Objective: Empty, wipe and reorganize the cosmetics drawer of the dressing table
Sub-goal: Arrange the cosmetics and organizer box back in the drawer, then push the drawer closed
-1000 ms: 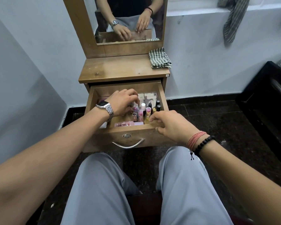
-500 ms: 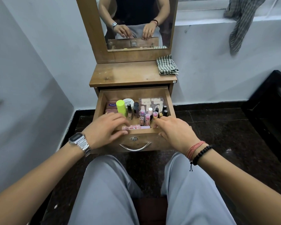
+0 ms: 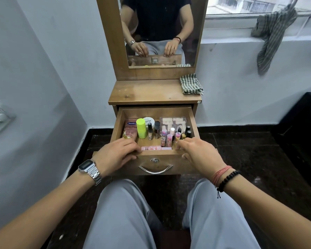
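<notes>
Pale blue walls met a dark speckled floor behind the narrow wooden dressing table [image 3: 151, 95]; its open wooden cosmetics drawer [image 3: 154, 112] stood pulled out toward the seated person's knees, full of cosmetics. Inside stood a neon yellow cylindrical bottle [image 3: 141, 128], a pink Vaseline tube [image 3: 130, 129] at the left wall, a white round jar [image 3: 149, 120], dark-capped nail polish bottles [image 3: 157, 129] and a clear plastic box [image 3: 173, 122] at the back right; a pink tube [image 3: 152, 148] lay along the front wall. Both hands gripped the drawer's front edge; the left hand [image 3: 115, 155] had fingers curled over it, thumb down the front panel; the right hand [image 3: 198, 154] likewise. Between them hung the curved metal handle [image 3: 155, 170]. A folded green checked cloth [image 3: 191, 84] lay on the tabletop's right corner, below the wood-framed mirror [image 3: 160, 31]; a striped grey cloth [image 3: 273, 35] draped over the window ledge.
</notes>
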